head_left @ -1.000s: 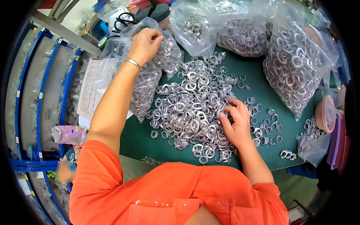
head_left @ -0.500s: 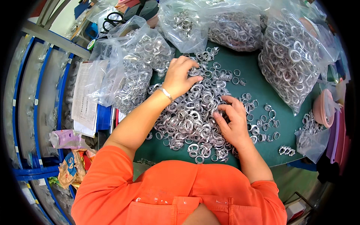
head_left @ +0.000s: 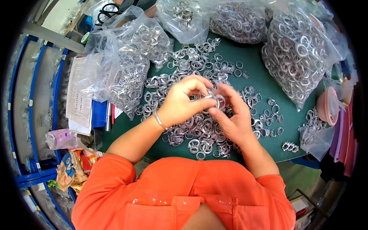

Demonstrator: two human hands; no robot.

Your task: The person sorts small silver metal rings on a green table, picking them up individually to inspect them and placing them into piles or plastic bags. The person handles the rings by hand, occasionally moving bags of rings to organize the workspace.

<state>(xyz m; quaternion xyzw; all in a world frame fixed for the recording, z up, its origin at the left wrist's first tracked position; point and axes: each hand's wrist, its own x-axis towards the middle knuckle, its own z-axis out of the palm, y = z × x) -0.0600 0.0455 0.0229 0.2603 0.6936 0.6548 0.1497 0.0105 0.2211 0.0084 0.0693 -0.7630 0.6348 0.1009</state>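
Both my hands meet above a large heap of silver metal rings point(head_left: 180, 132) on a green tabletop. My left hand point(head_left: 188, 97), with a bangle at its wrist, is closed on several rings point(head_left: 218, 101) between thumb and fingers. From the other side my right hand point(head_left: 234, 117) curls its thumb and fingers round the same rings; its fingers are slightly blurred. How many rings are held I cannot make out. Looser rings point(head_left: 268, 119) lie to the right of my right hand, and others point(head_left: 195, 57) spread out beyond my left.
Clear plastic bags of rings stand at the left point(head_left: 130, 80), the back point(head_left: 237, 23) and the right point(head_left: 295, 53). A pink tub point(head_left: 327, 105) and a small bag point(head_left: 316, 142) sit at the right edge. Papers point(head_left: 80, 92) and blue-edged racks point(head_left: 32, 103) are on the left; black scissors point(head_left: 107, 13) lie behind.
My left hand has come off the far part of the heap toward me, now holding rings. My right hand has moved up and left to meet it. The view has shifted slightly.
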